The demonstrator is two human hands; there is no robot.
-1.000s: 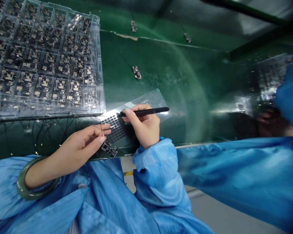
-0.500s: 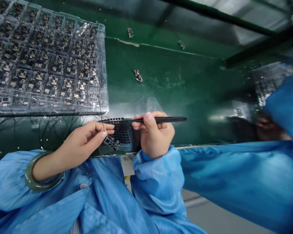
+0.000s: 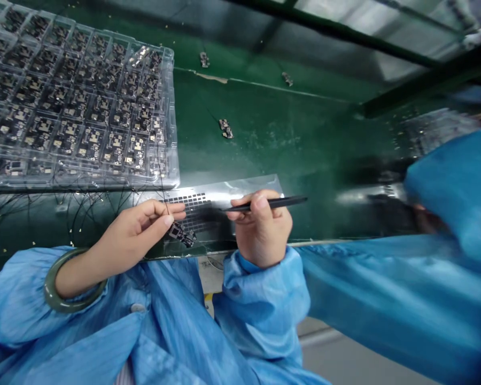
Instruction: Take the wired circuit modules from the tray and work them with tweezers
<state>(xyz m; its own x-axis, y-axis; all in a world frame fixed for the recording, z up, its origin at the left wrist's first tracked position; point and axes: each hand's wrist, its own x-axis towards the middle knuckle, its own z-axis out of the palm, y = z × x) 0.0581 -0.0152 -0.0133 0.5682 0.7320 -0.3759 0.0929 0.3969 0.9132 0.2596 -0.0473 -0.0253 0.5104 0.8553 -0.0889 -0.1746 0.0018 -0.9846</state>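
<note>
The left hand [image 3: 132, 230] pinches a thin black wire [image 3: 160, 179] between thumb and fingertips, with a small circuit board [image 3: 177, 234] just below them, near the front edge of a green bench [image 3: 288, 139]. The right hand [image 3: 262, 230] grips black tweezers [image 3: 264, 203] like a pen, their tips over a clear film [image 3: 248, 187] marked with a dark grid. A clear plastic tray [image 3: 172, 107] packed with circuit boards sits beside the film, and loose boards [image 3: 225, 128] lie farther along the bench.
</note>
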